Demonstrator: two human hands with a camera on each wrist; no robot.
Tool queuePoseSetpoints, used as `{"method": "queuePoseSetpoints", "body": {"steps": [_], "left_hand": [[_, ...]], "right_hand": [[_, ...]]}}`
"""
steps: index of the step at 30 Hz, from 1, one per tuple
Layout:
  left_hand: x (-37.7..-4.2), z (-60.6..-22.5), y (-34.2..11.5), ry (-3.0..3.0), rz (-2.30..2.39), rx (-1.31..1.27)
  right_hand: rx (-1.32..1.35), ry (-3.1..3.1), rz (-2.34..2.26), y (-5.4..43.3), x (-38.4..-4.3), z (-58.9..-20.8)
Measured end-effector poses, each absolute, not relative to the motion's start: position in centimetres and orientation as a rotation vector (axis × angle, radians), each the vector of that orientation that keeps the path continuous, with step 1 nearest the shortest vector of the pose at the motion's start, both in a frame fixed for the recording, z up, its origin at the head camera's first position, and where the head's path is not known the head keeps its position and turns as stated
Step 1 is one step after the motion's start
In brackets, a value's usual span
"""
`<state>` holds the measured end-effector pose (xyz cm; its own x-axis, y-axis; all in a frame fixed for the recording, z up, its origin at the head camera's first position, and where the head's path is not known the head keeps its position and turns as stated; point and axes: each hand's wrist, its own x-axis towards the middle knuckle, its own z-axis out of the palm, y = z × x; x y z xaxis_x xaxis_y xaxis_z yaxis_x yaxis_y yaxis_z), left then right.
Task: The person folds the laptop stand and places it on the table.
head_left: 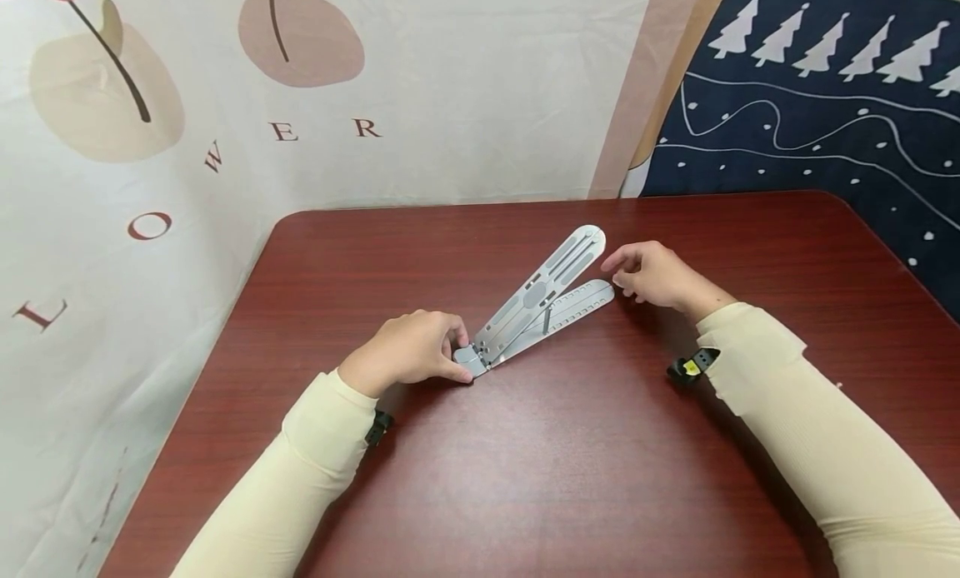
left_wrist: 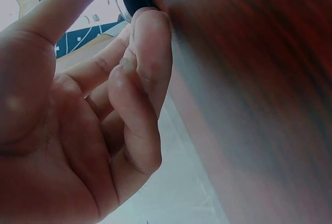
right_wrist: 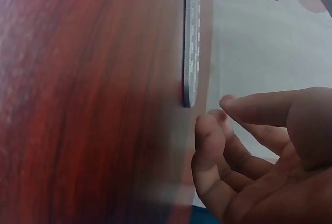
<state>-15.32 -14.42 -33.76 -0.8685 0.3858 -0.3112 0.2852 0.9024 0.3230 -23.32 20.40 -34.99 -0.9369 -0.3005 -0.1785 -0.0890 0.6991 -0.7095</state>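
Note:
A grey folding laptop stand (head_left: 534, 299) rests on the table with its two long arms spread apart in a narrow V, joined by a hinge at the near left end. The upper arm, with grey pads and slots, tilts up; the notched lower arm (right_wrist: 191, 53) lies low along the tabletop. My left hand (head_left: 408, 349) pinches the hinge end between thumb and fingers. Beside the far end of the arms is my right hand (head_left: 652, 274), fingers loosely bent, apart from the stand and holding nothing. In the left wrist view, the hand's fingers (left_wrist: 150, 47) hide most of the stand.
The dark red wooden table (head_left: 570, 478) has rounded back corners. Behind it hangs a pale cloth (head_left: 480, 87) with printed letters and plant shapes. A navy cloth (head_left: 810, 137) with white trees hangs at the right. Dark wrist straps (head_left: 686, 370) sit by the sleeves.

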Motion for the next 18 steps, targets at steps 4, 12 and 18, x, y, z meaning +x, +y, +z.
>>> {"method": "queuePoseSetpoints", "body": {"steps": [4,12,18], "left_hand": [[-15.26,-33.74,-14.41,2.692,0.381,0.489],[-15.15,-33.76,-14.39,2.698,0.388,0.49],[-15.11,-33.73,-14.41,2.699,0.388,0.491]], "right_hand": [[-0.346,2.609,-1.044,20.55,-23.5,-35.49],[-0.394,2.595,-0.999,20.7,-23.8,-35.97],[-0.447,2.545,-0.971,20.86,-24.01,-35.93]]}}
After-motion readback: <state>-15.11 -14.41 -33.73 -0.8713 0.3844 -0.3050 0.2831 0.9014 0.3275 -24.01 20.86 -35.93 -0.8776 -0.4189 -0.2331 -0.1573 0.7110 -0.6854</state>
